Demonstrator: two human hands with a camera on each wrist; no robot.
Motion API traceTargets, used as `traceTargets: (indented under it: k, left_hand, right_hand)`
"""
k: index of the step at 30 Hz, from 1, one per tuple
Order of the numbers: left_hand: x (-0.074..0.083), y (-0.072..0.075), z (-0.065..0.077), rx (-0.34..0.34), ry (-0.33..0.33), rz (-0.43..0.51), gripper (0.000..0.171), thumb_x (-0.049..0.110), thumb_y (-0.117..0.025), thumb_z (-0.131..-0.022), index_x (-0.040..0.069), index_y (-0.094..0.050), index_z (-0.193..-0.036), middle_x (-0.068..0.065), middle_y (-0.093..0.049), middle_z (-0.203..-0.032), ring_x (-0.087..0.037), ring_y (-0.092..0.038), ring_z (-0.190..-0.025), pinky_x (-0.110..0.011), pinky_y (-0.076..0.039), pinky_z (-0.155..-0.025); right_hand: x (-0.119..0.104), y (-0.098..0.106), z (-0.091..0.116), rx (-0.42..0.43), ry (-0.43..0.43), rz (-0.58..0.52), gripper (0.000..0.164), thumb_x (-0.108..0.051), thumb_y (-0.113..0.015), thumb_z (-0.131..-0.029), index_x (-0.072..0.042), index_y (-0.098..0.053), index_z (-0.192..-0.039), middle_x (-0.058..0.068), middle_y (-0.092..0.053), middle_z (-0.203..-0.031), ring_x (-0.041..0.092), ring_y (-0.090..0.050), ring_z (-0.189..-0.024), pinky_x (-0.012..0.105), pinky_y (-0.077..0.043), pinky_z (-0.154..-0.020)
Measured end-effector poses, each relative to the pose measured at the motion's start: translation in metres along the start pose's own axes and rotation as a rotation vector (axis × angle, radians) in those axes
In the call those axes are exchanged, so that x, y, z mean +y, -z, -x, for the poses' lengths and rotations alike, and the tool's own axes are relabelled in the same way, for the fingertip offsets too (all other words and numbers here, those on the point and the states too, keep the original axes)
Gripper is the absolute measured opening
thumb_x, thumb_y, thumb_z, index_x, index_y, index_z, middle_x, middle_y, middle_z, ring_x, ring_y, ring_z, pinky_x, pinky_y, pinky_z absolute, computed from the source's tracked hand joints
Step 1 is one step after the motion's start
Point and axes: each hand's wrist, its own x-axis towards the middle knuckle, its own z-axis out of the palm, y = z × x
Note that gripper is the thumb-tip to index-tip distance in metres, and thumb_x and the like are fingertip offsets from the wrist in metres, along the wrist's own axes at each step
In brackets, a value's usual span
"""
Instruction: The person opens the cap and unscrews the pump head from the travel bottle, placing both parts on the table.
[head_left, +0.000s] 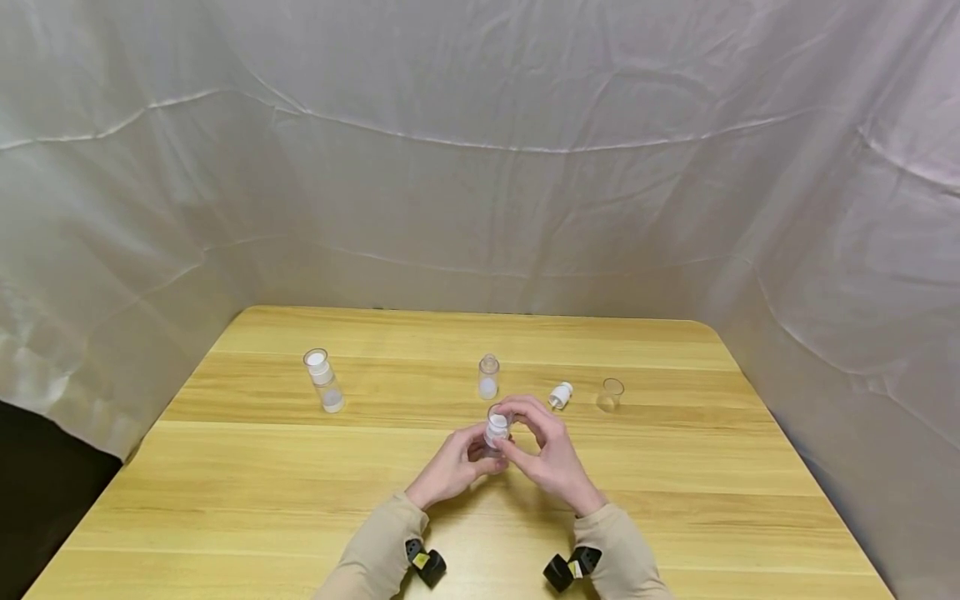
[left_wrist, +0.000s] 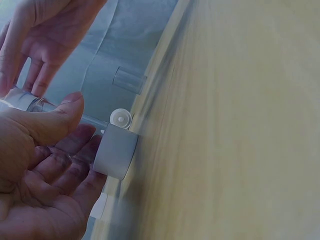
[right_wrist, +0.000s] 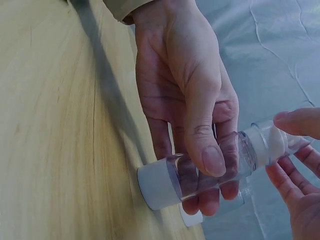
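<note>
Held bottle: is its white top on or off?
On: the right wrist view shows the white top against the clear bottle; cannot tell how tight.

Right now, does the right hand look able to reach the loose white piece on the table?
Probably yes: the white piece lies just beyond the right hand, nothing visible between, though that hand grips a clear bottle.

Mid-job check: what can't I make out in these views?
- Head: the lower body of the held bottle, mostly behind the left hand.
- Left wrist: its top end, cut off by the left edge.
- Right wrist: much of the right hand, cut off by the right edge.
- Right wrist: another bottle, mostly behind the left hand and held bottle.
</note>
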Motion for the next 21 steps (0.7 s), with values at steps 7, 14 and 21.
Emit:
traceTargets:
  k: [7, 14, 21]
  left_hand:
    - [-0.001, 0.001, 0.001, 0.008, 0.004, -0.028, 0.042, 0.003, -0.067, -0.093, -0.008, -0.056, -0.133, -0.027, -0.066, -0.125, -0.039, -0.065, -0.118, -0.027, -0.055, -0.104]
    - [-0.001, 0.0, 0.001, 0.005, 0.01, -0.024, 0.042, 0.003, -0.067, -0.094, -0.007, -0.056, -0.133, -0.026, -0.066, -0.127, -0.04, -0.064, -0.12, -0.033, -0.054, -0.107]
    - [-0.001, 0.0, 0.0, 0.002, 0.006, -0.014, 0.039, 0.002, -0.066, -0.093, -0.009, -0.057, -0.13, -0.027, -0.066, -0.126, -0.041, -0.064, -0.121, -0.04, -0.052, -0.11]
  right_hand:
    - [-0.006, 0.001, -0.004, 0.047, 0.101, -0.013, 0.039, 0.019, -0.07, -0.08, 0.009, -0.061, -0.117, 0.025, -0.061, -0.114, 0.006, -0.059, -0.114, 0.02, -0.052, -0.107]
    - [-0.013, 0.007, -0.01, 0.141, 0.207, -0.059, 0.045, 0.028, -0.068, -0.074, 0.015, -0.057, -0.116, 0.024, -0.059, -0.116, 0.008, -0.058, -0.119, 0.022, -0.051, -0.108]
    - [-0.012, 0.034, -0.012, 0.252, 0.232, 0.046, 0.048, 0.03, -0.068, -0.07, 0.018, -0.057, -0.115, 0.022, -0.061, -0.115, 0.009, -0.06, -0.113, 0.018, -0.054, -0.102]
